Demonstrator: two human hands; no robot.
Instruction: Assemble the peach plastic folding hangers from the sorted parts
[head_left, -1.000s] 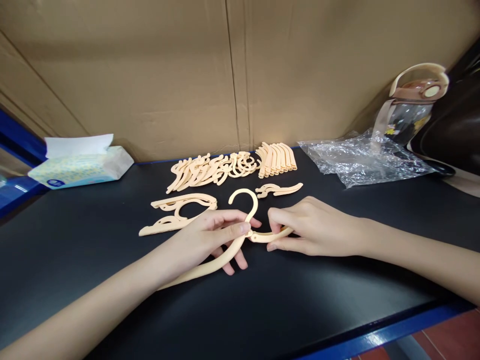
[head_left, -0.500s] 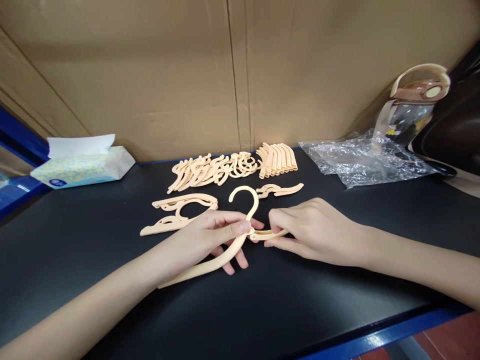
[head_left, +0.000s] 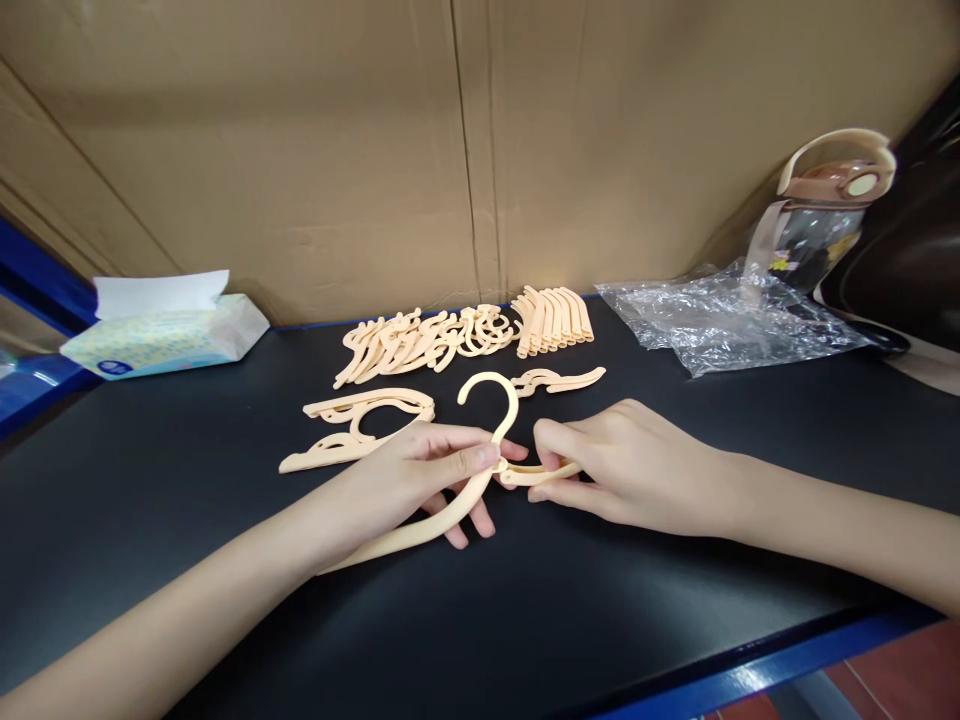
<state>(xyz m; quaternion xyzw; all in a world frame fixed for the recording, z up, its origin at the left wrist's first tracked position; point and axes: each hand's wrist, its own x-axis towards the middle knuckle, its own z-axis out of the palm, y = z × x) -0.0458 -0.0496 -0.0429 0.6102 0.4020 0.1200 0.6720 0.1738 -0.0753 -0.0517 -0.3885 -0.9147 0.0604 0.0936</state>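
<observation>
A cream plastic folding hanger (head_left: 457, 508) is held between both hands above the black table, its hook curving up and to the left. My left hand (head_left: 431, 465) grips it at the joint below the hook, thumb on top and fingers underneath. One long arm of the hanger slopes down to the left past my wrist. My right hand (head_left: 622, 465) is closed on the right arm of the hanger, with thumb and fingers pinching it; its outer end is hidden by the hand. Just behind my left hand lies a folded hanger (head_left: 322, 455).
Several hanger pieces (head_left: 390, 345) lie in a row at the back, beside a stack of curved arms (head_left: 555, 318). A loose arm piece (head_left: 559, 381) lies nearer. Clear plastic bags (head_left: 735, 325) and a bottle (head_left: 825, 220) stand right, a tissue pack (head_left: 161, 330) left.
Almost nothing differs. My right hand and the right arm of the hanger have shifted very slightly; both hands keep their hold.
</observation>
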